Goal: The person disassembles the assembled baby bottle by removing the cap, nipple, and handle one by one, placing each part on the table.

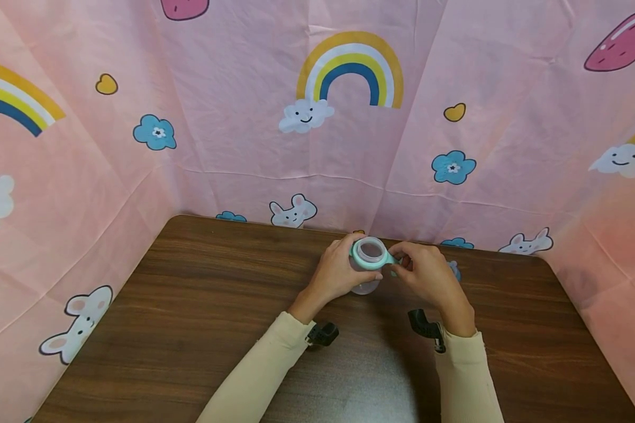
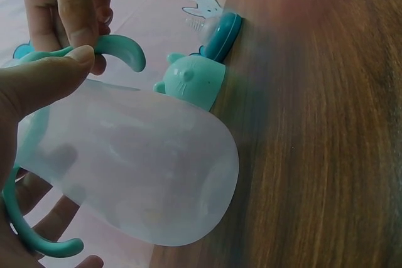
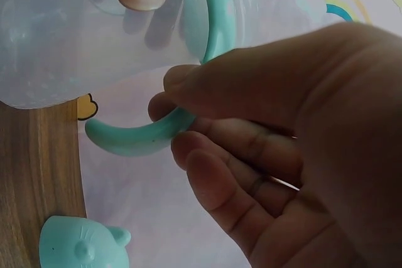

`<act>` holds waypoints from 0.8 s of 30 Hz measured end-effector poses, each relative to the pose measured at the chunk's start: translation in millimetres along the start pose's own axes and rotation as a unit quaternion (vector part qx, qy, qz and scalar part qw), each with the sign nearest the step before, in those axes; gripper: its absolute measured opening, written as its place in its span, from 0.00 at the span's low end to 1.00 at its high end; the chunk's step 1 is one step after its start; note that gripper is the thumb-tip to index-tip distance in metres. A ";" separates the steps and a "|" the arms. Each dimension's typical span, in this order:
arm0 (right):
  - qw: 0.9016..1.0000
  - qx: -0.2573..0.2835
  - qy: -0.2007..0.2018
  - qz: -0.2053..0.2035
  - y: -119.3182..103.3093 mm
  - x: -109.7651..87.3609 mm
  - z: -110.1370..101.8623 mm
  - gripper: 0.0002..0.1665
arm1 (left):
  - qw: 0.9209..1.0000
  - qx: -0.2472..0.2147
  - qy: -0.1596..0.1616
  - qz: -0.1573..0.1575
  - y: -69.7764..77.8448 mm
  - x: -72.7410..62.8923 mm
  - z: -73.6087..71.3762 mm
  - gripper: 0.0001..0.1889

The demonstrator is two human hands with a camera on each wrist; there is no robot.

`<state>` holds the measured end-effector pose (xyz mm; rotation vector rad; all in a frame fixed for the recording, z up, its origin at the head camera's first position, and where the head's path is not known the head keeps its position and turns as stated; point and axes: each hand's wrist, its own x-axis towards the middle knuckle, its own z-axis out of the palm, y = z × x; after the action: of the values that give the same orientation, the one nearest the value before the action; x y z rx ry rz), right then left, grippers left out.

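A translucent baby bottle (image 2: 163,167) stands upright near the table's back edge, its open mouth facing up. Around its neck sits a mint-green handle ring (image 1: 369,265) with two curved grips. My left hand (image 1: 338,267) holds the bottle from the left, the thumb across its front and the fingers behind. On the other side, my right hand (image 1: 425,273) pinches one curved grip (image 3: 132,139) between thumb and fingers. Beyond the bottle, the left wrist view shows a mint-green cap (image 2: 191,83) with small animal ears. Farther off lies a teal collar (image 2: 224,37) with a clear nipple.
The brown wood-grain table (image 1: 217,282) ends at a pink printed cloth (image 1: 233,129) that rises behind it and along both sides. Black camera mounts (image 1: 323,333) sit at the cuffs of the cream sleeves (image 1: 259,370).
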<state>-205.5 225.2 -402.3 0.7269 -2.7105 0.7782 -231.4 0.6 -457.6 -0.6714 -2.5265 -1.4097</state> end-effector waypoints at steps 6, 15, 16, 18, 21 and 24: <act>1.000 0.001 -0.002 -0.002 -0.1 0.1 -0.4 0.12 | 1.000 0.000 -0.002 -0.002 -0.1 0.6 0.0 0.48; 1.000 0.003 -0.003 0.000 1.4 0.3 -1.1 0.11 | 1.000 0.000 -0.007 -0.009 1.2 1.2 -1.3 0.48; 1.000 0.004 -0.003 0.001 1.4 0.4 -1.2 0.11 | 1.000 0.000 -0.006 -0.009 1.3 1.4 -1.5 0.47; 1.000 0.005 -0.004 0.003 1.7 0.6 -1.4 0.12 | 1.000 -0.001 -0.004 -0.007 1.3 1.8 -1.9 0.47; 1.000 0.005 -0.007 0.008 1.8 0.8 -1.5 0.12 | 1.000 -0.002 -0.003 -0.005 1.1 1.8 -2.6 0.46; 1.000 0.005 -0.007 0.008 2.0 0.7 -1.3 0.12 | 1.000 -0.001 -0.004 -0.005 0.3 1.8 -2.7 0.46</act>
<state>-207.0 227.1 -401.9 0.7156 -2.7292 0.7943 -233.0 -1.0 -455.2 -0.6672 -2.5370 -1.4165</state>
